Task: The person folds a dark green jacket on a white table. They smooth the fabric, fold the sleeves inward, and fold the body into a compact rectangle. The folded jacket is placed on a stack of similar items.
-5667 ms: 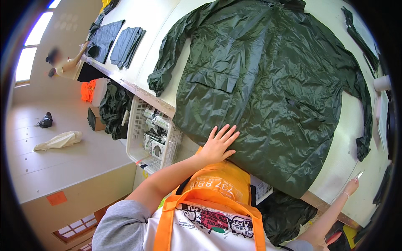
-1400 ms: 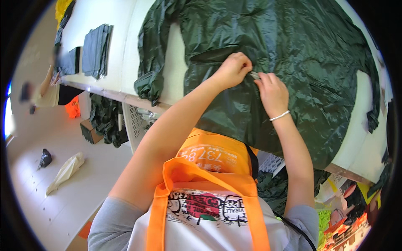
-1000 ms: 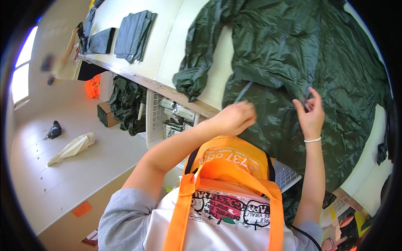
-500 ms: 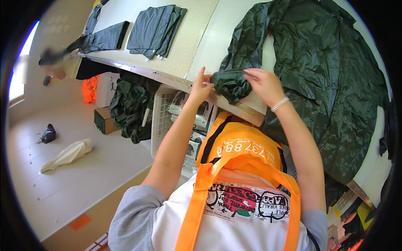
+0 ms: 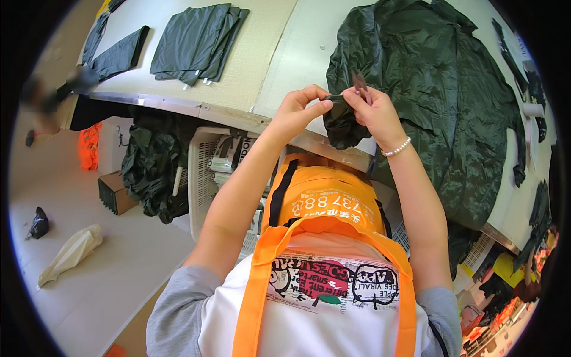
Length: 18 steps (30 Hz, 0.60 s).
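Observation:
A dark green jacket (image 5: 440, 113) of thin, shiny cloth lies spread over the table to the right, its sleeve end (image 5: 347, 126) hanging at the near edge. My left hand (image 5: 296, 113) pinches the rim of the cuff between thumb and forefinger. Close beside it, my right hand (image 5: 376, 116) is closed on the same rim. A small pair of thread snips (image 5: 361, 86) sticks up from the right hand, blades pointing away from me. The fingertips partly hide the cuff's edge.
Folded dark green garments (image 5: 196, 44) lie on the table (image 5: 262, 65) at the far left. Below its edge stands a white crate (image 5: 199, 178) of packages, beside bunched green cloth (image 5: 151, 172) and a cardboard box (image 5: 119, 193). A blurred person (image 5: 44, 104) is at the far left.
My hands have come closer together at the cuff, the left now pinching its rim. The snips now show in my right hand. The view has shifted, moving the table's contents left.

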Each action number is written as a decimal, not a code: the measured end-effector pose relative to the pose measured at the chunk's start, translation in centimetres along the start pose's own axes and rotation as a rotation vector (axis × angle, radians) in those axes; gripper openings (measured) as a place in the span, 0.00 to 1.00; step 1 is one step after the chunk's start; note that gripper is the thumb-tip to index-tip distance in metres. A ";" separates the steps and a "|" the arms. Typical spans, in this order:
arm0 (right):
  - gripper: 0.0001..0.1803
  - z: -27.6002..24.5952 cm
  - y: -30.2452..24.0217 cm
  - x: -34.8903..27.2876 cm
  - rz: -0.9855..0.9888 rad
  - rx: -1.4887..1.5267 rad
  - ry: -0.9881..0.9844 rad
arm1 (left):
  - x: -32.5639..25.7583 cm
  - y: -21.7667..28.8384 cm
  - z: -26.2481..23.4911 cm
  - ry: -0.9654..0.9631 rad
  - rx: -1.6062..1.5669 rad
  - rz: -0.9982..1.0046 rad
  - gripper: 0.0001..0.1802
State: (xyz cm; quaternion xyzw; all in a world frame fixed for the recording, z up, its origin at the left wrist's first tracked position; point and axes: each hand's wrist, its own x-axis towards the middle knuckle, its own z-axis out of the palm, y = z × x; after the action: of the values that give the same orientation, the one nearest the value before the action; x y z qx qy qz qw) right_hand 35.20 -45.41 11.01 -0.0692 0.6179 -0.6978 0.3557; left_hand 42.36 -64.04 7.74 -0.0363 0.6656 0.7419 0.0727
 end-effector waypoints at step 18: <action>0.13 -4.7 -4.6 -7.0 -0.571 -0.547 0.275 | 2.4 7.8 6.2 -0.080 -0.160 -0.197 0.12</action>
State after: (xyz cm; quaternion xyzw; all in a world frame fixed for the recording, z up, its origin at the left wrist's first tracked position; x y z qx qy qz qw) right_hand 35.98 -37.53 16.52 -0.2356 0.7784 -0.5810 0.0307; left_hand 38.99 -58.51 15.74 -0.0774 0.5939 0.7828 0.1686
